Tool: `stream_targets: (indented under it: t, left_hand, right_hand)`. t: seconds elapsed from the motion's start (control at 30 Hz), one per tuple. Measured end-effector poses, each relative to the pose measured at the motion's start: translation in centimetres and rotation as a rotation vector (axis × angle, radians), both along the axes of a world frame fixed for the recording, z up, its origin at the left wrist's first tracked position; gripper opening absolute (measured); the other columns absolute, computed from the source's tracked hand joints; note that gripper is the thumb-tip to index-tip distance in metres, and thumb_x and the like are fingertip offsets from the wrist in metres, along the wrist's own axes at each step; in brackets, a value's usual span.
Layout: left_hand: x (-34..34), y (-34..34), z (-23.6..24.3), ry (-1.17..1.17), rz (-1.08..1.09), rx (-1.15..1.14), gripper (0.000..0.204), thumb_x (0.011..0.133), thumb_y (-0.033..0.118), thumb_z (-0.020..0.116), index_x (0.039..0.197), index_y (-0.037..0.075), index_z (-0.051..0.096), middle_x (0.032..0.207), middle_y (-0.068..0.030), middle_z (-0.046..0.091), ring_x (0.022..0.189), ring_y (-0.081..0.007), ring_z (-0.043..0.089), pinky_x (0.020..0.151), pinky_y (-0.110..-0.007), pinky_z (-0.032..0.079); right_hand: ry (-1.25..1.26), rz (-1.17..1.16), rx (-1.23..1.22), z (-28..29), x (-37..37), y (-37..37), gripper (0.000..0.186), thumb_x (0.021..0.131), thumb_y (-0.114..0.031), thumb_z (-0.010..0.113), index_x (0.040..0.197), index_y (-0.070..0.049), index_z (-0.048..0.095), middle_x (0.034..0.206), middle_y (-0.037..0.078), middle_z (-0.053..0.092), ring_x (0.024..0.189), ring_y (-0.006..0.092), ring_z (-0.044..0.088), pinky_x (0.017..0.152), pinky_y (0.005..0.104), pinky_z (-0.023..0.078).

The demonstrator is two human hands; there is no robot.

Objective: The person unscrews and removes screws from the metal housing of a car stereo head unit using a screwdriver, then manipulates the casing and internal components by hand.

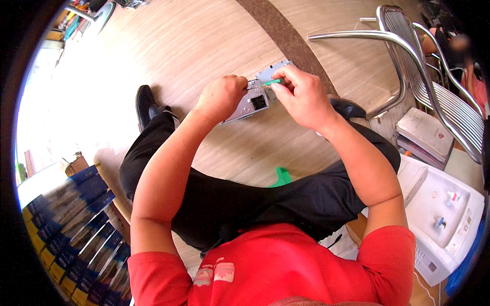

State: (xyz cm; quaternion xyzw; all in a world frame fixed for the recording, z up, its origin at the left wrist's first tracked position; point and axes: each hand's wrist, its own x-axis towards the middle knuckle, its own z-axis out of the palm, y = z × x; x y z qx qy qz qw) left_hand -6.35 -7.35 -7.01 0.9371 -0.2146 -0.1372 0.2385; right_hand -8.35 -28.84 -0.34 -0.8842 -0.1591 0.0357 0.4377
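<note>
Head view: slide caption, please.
Right hand pinching a thin green tool over a flat grey metal device, left hand close by, above pale wood-grain floor.

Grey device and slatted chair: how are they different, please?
The device is flat and boxy; the chair has curved tubes and slats. The device looks much smaller than the chair. The device is at the left hand and right hand; the chair stands apart, at right. Both look metallic and silvery-grey.

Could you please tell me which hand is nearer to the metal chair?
Right. The right hand is left of the metal chair, apart from it; the left hand is farther left, near the grey device.
</note>
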Motion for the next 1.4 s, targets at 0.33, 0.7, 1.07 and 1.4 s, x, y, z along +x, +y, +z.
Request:
stream_targets:
  t: [0.33, 0.7, 1.07, 1.4]
  left_hand:
    - [-0.2, -0.2, 0.2, -0.028, -0.014, 0.032, 0.016, 0.091, 0.018, 0.058, 0.093, 0.004, 0.063, 0.094, -0.0181, 0.068, 0.089, -0.0364, 0.066, 0.077, -0.047, 0.053]
    - [-0.1, -0.2, -1.0, -0.066, 0.068, 0.007, 0.016, 0.093, 0.02, 0.056, 0.09, 0.005, 0.061, 0.09, -0.019, 0.067, 0.086, -0.0396, 0.065, 0.075, -0.048, 0.051]
    - [0.3, 0.6, -0.9, 0.001, -0.002, 0.157, 0.018, 0.091, 0.022, 0.063, 0.093, 0.004, 0.062, 0.091, -0.0189, 0.066, 0.089, -0.0392, 0.065, 0.077, -0.048, 0.05]
    - [-1.3, 1.1, 0.6, 0.021, -0.038, 0.299, 0.053, 0.085, 0.025, 0.072, 0.13, 0.009, 0.05, 0.134, -0.0191, 0.053, 0.122, -0.0359, 0.053, 0.097, -0.048, 0.048]
  right_hand:
    - [-0.017, -0.016, 0.029, -1.0, 0.3, -0.4, 0.015, 0.088, -0.008, 0.068, 0.1, -0.001, 0.063, 0.071, 0.007, 0.064, 0.061, 0.0104, 0.058, 0.057, 0.0281, 0.048]
    - [0.026, -0.018, 0.03, 0.0, 0.3, -0.3, 0.015, 0.087, -0.011, 0.067, 0.097, -0.001, 0.062, 0.079, 0.016, 0.068, 0.072, 0.0296, 0.069, 0.065, 0.0378, 0.053]
    - [-0.067, 0.066, -0.119, -2.8, 0.4, -0.3, 0.017, 0.087, -0.01, 0.066, 0.102, -0.003, 0.062, 0.082, 0.014, 0.068, 0.07, 0.0246, 0.066, 0.063, 0.0359, 0.051]
    - [0.052, 0.097, -0.139, -2.2, 0.5, 1.3, 0.02, 0.087, -0.016, 0.065, 0.098, 0.0, 0.06, 0.092, 0.021, 0.067, 0.088, 0.0392, 0.065, 0.076, 0.0464, 0.052]
